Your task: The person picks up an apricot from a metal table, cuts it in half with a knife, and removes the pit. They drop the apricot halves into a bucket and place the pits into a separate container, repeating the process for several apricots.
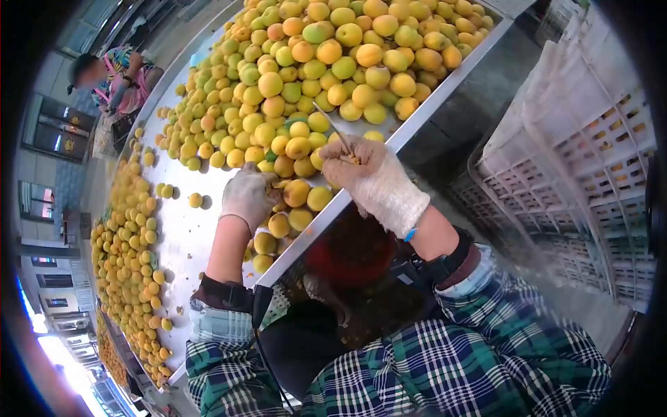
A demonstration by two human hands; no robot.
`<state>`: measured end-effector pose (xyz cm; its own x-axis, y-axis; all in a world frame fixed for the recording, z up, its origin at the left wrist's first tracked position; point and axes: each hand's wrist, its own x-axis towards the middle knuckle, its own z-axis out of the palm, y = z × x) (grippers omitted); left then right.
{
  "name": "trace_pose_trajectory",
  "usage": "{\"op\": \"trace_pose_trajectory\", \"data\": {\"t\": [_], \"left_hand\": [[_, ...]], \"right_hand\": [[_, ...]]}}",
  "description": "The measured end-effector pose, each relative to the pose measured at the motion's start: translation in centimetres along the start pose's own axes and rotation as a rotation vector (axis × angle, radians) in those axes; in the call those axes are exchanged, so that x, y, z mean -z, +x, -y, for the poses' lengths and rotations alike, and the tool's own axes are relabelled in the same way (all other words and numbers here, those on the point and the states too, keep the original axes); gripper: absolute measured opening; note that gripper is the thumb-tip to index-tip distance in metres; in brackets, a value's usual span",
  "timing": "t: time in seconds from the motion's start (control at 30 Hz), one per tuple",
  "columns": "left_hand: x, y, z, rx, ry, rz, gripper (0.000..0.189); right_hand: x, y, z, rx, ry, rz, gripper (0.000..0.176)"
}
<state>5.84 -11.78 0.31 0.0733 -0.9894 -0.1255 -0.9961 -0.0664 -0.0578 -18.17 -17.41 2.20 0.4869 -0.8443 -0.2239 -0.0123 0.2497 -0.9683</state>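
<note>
Many yellow-orange fruits (299, 147) lie heaped on a pale metal table (201, 233). My left hand (249, 194), in a light glove, reaches into the near side of the heap. Its fingers are curled against a fruit, with the fingertips partly hidden. My right hand (372, 177), in a thick whitish glove with brown-stained fingers, is closed around a thin pointed tool (332, 126). The tool's tip points up and left over the fruits. This hand is above the table's raised metal edge.
Stacked white plastic crates (583, 167) stand at the right. A red container (351, 254) is below the table edge. More fruits (125, 257) lie along the table's left side. Another person (121, 87) sits at the upper left, across the table.
</note>
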Motion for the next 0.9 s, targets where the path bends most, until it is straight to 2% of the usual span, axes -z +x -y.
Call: {"op": "trace_pose_trajectory", "data": {"t": [0.13,0.23,0.27,0.4,0.5,0.6,0.7,0.73,0.77,0.83,0.9], "left_hand": [[1.1,1.5,-0.4,0.038,0.081,0.205,0.03],[1.7,1.9,-0.8,0.075,0.092,0.26,0.021],[1.3,1.8,-0.2,0.051,0.091,0.213,0.02],[1.7,3.6,-1.1,0.166,0.125,0.387,0.023],[0.8,3.4,-0.9,0.136,0.17,0.295,0.021],[0.2,1.6,-0.8,0.117,0.104,0.052,0.02],[1.0,-1.2,-0.5,0.237,-0.182,-0.126,0.017],[1.1,-2.2,0.5,0.221,-0.214,-0.189,0.016],[1.7,-3.5,1.3,0.258,-0.314,-0.222,0.017],[4.2,-7.0,2.0,0.244,-0.267,-0.293,0.017],[5.9,-11.6,3.4,0.325,-0.222,-0.267,0.018]], "right_hand": [[0.7,0.4,-0.4,-0.007,-0.128,0.006,0.023],[0.8,0.6,-0.7,0.021,-0.198,0.018,0.023],[0.7,0.7,-0.7,0.038,-0.216,0.021,0.024],[0.5,0.5,-0.8,0.077,-0.249,0.05,0.024],[0.5,0.3,-0.6,0.093,-0.268,0.046,0.024],[0.7,0.2,-0.7,0.115,-0.244,0.027,0.024],[0.5,-0.1,-0.7,0.082,-0.147,0.019,0.025],[0.2,0.0,-0.8,0.076,-0.139,0.007,0.026],[-0.1,0.0,-0.9,0.071,-0.131,-0.006,0.027],[-0.7,0.5,-1.6,0.108,-0.185,-0.046,0.029],[-1.2,0.8,-1.8,0.154,-0.243,-0.072,0.032]]}}
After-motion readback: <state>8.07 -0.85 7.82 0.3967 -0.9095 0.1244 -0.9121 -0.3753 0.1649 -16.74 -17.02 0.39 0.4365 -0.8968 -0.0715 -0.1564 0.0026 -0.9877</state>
